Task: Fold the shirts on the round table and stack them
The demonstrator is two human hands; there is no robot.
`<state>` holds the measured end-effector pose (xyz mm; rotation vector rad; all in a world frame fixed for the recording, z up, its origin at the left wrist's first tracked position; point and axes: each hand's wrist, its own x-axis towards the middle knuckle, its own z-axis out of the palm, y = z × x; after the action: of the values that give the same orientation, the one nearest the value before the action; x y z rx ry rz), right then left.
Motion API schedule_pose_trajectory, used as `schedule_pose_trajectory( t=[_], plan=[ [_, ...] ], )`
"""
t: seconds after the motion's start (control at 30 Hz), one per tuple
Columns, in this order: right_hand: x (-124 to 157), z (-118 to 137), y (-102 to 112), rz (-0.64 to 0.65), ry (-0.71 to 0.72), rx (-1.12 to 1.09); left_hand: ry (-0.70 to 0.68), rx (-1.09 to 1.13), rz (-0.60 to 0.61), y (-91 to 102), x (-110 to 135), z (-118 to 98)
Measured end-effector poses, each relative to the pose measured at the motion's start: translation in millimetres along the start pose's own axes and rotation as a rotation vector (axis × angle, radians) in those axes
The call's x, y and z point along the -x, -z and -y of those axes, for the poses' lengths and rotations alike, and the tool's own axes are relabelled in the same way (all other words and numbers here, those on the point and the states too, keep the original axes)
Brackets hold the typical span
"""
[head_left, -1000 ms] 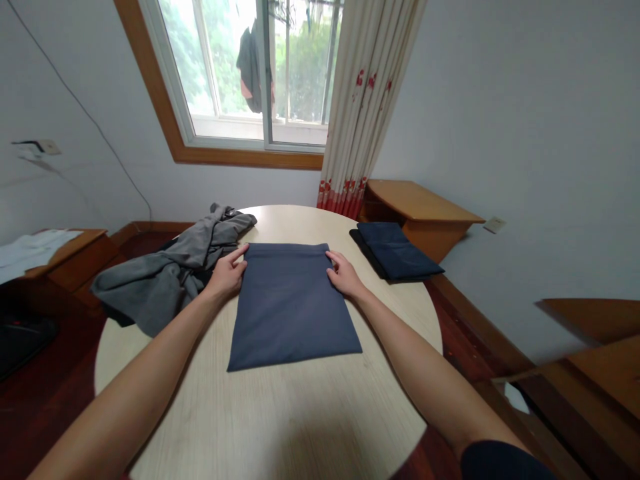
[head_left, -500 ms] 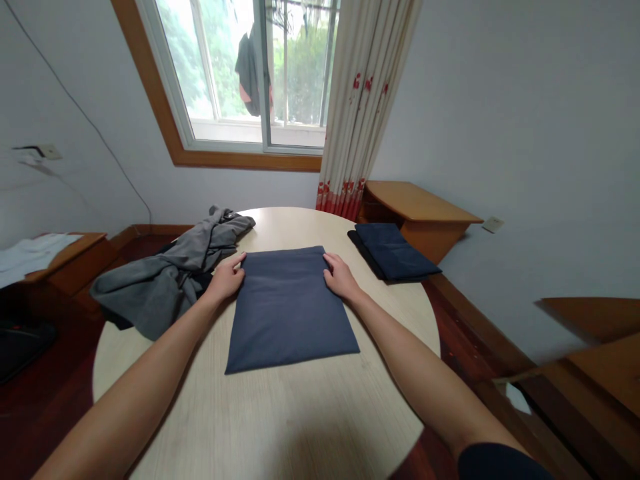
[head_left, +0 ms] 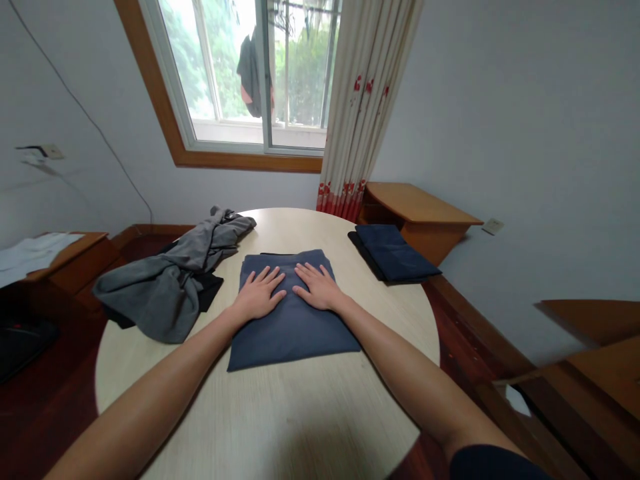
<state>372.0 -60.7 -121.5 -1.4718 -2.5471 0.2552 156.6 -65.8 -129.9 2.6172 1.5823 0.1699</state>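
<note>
1 blue cloth (head_left: pixel 295 333); round table (head_left: pixel 280 413); window (head_left: pixel 225 73)

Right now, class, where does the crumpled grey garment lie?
In the head view, the crumpled grey garment lies on the left side of the round table, just left of the folded blue cloth.

White walls, wood-framed window (head_left: pixel 260 73) (daylit), floral curtain (head_left: pixel 363 100), dark red floor (head_left: pixel 45 393)

No writing, label, brand or number can be read. The folded blue cloth (head_left: pixel 295 333) at twelve o'clock is plain; the wall plate (head_left: pixel 493 226) at three o'clock is too small to tell.
</note>
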Motion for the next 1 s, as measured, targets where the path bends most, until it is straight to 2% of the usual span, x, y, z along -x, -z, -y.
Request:
schedule_pose_trajectory(
  t=[0.23,0.37,0.47,0.57,0.63,0.7,0.8,0.87,1.0],
  plan=[
    [-8.8,-38.8,5.5,0.0,-0.238,-0.035,0.256,0.03,0.042,8.3,-7.2,43.0],
    [-12.0,-51.9,1.6,-0.026,-0.327,-0.05,0.309,0.039,0.043,6.1,-8.0,57.2],
    [-11.0,-57.0,2.2,-0.038,-0.366,-0.065,0.325,0.035,0.026,7.8,-6.8,59.7],
    [-7.4,-52.8,9.5,-0.078,-0.388,-0.042,0.315,0.0,-0.04,16.1,-1.4,47.2],
    [-3.9,-42.1,15.9,-0.139,-0.356,0.001,0.244,-0.021,-0.093,22.4,5.2,28.0],
    [0.2,-25.6,19.8,-0.181,-0.261,0.027,0.124,-0.01,-0.111,25.4,13.7,2.3],
    [6.6,2.2,16.8,-0.127,-0.1,0.002,-0.056,0.042,-0.055,20.6,26.7,-36.6],
    [10.1,15.4,10.4,-0.057,-0.048,-0.027,-0.116,0.052,-0.01,13.0,33.2,-54.4],
    [12.7,19.8,0.5,-0.007,-0.082,-0.063,-0.131,0.038,0.004,0.6,37.8,-63.5]
  ],
)
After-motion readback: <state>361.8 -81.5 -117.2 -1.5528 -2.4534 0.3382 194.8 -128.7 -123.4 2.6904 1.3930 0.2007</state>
